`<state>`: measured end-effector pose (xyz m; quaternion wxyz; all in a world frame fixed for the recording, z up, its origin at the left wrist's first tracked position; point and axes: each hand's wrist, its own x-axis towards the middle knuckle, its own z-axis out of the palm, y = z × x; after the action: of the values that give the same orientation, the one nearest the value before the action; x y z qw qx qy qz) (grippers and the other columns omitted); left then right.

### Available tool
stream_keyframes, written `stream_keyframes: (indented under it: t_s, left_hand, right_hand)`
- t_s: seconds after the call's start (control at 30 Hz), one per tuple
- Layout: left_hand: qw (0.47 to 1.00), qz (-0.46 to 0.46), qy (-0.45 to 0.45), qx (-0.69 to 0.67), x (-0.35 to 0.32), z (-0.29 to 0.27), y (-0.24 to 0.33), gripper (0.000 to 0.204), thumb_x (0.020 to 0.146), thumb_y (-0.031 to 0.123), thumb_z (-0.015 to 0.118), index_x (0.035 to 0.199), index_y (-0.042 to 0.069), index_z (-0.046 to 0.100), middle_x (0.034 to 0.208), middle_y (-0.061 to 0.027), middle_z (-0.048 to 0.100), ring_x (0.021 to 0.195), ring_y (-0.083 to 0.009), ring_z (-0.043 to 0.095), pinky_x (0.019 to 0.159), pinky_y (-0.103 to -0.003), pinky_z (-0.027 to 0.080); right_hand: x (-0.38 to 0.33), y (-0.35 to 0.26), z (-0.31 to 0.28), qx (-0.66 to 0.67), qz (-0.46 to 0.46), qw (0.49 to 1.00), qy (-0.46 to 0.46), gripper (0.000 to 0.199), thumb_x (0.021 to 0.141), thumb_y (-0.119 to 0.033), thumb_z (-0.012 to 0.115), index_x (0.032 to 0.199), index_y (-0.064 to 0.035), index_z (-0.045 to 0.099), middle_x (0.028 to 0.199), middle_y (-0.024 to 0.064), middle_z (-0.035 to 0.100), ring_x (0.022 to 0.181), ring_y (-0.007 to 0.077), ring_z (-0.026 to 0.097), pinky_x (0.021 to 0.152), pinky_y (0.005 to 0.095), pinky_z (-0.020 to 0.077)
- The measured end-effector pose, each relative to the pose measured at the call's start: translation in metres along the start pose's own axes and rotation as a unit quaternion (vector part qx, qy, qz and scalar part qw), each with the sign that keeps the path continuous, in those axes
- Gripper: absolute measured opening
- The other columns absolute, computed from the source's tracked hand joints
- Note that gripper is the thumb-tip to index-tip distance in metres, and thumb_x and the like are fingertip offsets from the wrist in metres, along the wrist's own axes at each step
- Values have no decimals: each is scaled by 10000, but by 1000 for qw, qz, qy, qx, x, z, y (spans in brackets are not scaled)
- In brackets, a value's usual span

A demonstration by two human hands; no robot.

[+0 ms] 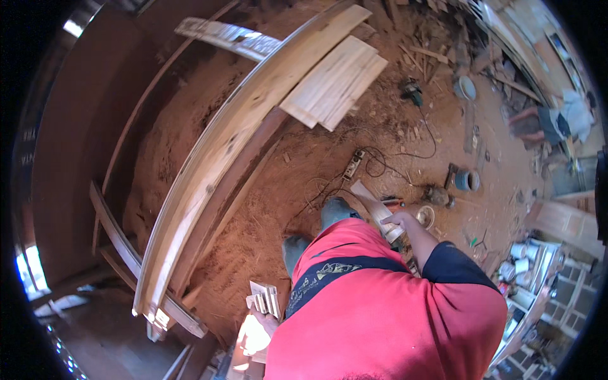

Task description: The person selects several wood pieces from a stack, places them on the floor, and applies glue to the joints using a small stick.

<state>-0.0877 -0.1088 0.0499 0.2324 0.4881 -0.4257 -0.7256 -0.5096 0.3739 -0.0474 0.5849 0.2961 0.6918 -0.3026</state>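
My right hand point(400, 220) is closed around the end of a light wooden board point(370, 201), which slants away from it over the ground beside my leg. My left hand point(266, 322), low and close to my body, grips a small stack of wooden slats point(266, 299) with their ends showing. Part of that hand is washed out by bright sun, and my shirt hides its forearm. Ahead of me, several pale boards point(335, 82) lie side by side against a long timber beam point(209, 158).
A power strip point(354, 164) with tangled cables lies on the sawdust-covered floor. A corded power tool point(411, 93) rests farther off. Blue-grey buckets point(467, 180) stand to the right, near a cluttered shelf point(529, 285). Scrap wood point(437, 56) is strewn at the far side.
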Motion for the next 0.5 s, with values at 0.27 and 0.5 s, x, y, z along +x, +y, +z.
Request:
stream_keyframes:
  t_s: [0.27,0.5]
  left_hand:
    - [979,-43,-194,41,45,49,24,1233,638,795,695,1468,29,200,1304,-223,500,1086,-311,601,894,-423,534]
    - [966,111,-159,169,9,137,60,1286,575,835,693,1440,-1,239,1260,-214,540,1083,-291,600,893,-428,526]
  right_hand:
    - [-7,35,51,69,-269,863,421,641,726,-244,763,1241,41,509,1141,207,630,1013,344,637,891,394,492]
    - [-74,-37,-4,180,-288,892,297,611,727,-311,718,1176,59,531,1059,270,649,989,375,650,858,427,516]
